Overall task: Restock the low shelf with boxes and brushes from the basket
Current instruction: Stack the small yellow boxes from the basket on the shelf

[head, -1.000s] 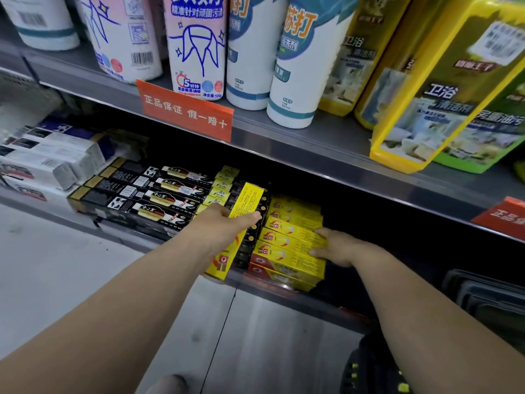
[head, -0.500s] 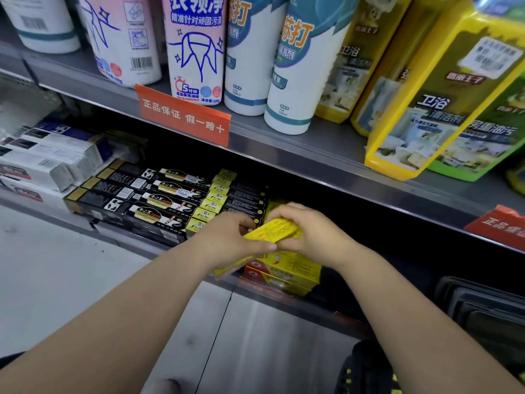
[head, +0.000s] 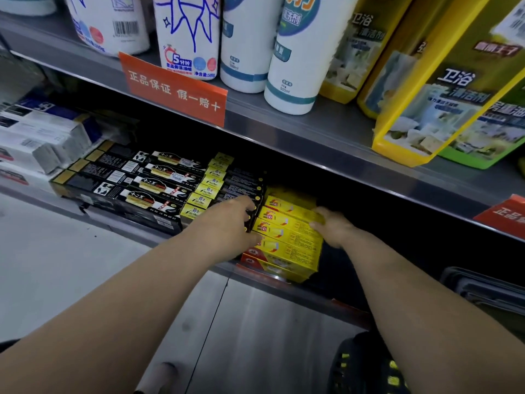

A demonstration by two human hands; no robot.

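- Pressed flat, the left hand [head: 233, 226] bears on the left end of the stacked yellow cardboard boxes [head: 287, 240]; the right hand [head: 333, 227] rests on their right end, curl unclear.
- These boxes lie mid-frame on the low grey shelf [head: 136, 234], long axis running hand to hand.
- Lower right, the dark basket [head: 366, 362] lies nearer the right hand.

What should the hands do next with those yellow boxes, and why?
Probably draw the right hand back to the dark mesh basket for another item: the stacked yellow cardboard boxes lie flat, and it and the left hand merely rest against them, gripping nothing.
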